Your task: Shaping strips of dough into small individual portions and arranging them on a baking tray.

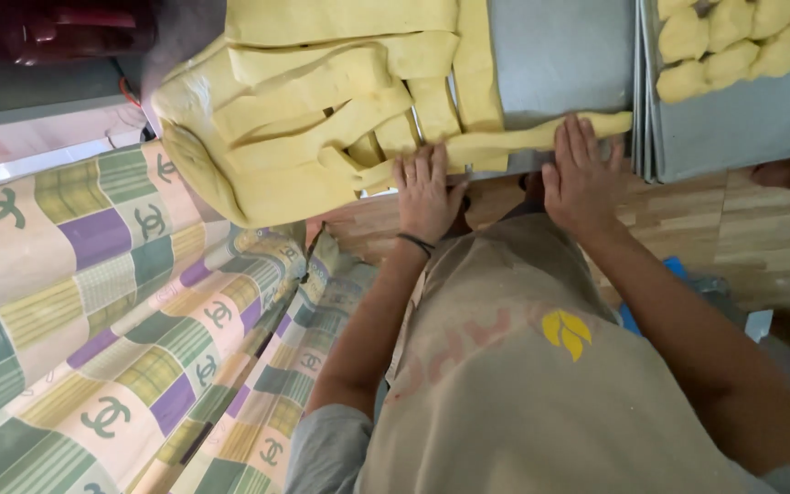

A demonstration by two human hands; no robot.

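Observation:
A long strip of yellow dough lies along the near edge of a grey metal worktop. My left hand rests flat with its fingertips on the strip's left part. My right hand lies palm down on the strip's right part, fingers spread. Neither hand grips anything. A big heap of cut yellow dough strips sits just left of my hands. I wear a beige apron, and a dark band circles my left wrist.
A grey tray with several shaped dough pieces stands at the right. A patterned cloth in green, purple and beige covers the left. Below is wood-pattern floor. Another person's hand shows at the right edge.

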